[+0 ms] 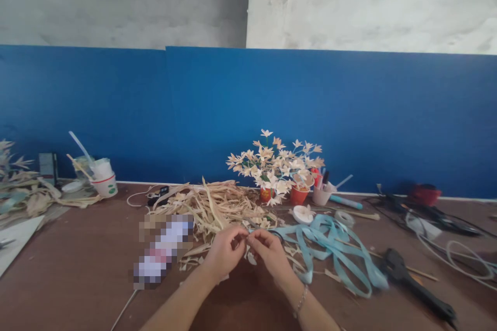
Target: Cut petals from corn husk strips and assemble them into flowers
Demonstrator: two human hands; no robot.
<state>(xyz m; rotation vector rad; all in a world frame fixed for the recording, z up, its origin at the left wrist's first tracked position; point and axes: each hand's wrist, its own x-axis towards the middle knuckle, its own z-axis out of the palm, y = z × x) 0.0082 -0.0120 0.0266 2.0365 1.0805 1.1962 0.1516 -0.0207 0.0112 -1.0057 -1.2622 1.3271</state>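
Observation:
My left hand and my right hand meet above the brown table, fingertips pinched together. Whatever lies between the fingers is too small to make out. Just beyond them spreads a heap of dried, straw-coloured husk strips. Small pale scraps are visible under the fingertips. Right of my right hand, a light blue ribbon lies in loose loops. Behind the hands, a bunch of pale star-shaped flowers stands in a red cup and an orange cup.
A black glue gun lies at right, near tangled cables. A blurred-out device with a white cord lies left. Farther left stands a white cup with sticks. A tape roll sits behind the ribbon. A blue partition closes the back.

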